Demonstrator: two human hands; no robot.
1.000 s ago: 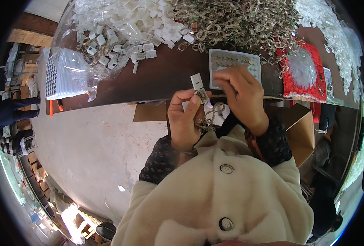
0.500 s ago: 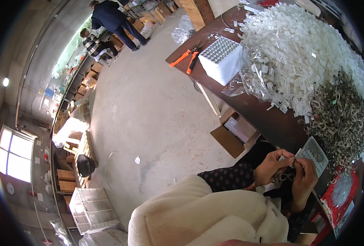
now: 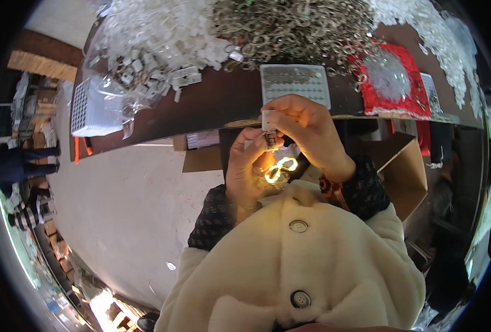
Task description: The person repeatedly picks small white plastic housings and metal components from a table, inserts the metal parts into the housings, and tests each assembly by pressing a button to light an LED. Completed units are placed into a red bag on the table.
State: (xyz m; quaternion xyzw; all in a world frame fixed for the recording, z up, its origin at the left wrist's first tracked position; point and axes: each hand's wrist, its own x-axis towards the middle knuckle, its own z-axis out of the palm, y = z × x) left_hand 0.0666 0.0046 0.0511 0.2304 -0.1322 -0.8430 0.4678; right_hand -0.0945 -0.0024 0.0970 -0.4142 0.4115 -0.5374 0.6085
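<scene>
Both my hands meet in front of the coat, just short of the table's front edge. My left hand (image 3: 244, 169) is closed in a pinch on a small battery holder (image 3: 270, 141), from which a coiled string light (image 3: 281, 169) hangs, glowing warm yellow. Between the thumb and fingers of my right hand (image 3: 312, 133) is a small white plastic case (image 3: 269, 120), right above the holder. Whether the two parts touch is hard to make out. Just beyond my fingers lies a translucent tray (image 3: 296, 83) with rows of round pockets.
On the dark table (image 3: 223, 102) are a heap of white plastic cases (image 3: 157, 33), a heap of coiled wire lights (image 3: 295, 33) and a red bag (image 3: 392, 83). Stacked white trays (image 3: 93, 108) stand left. An open carton (image 3: 403, 177) sits below right. Two people are far left.
My view has swung round to the right, so the hands and table now face me. The string light now glows. The white case shows clearly in my right hand.
</scene>
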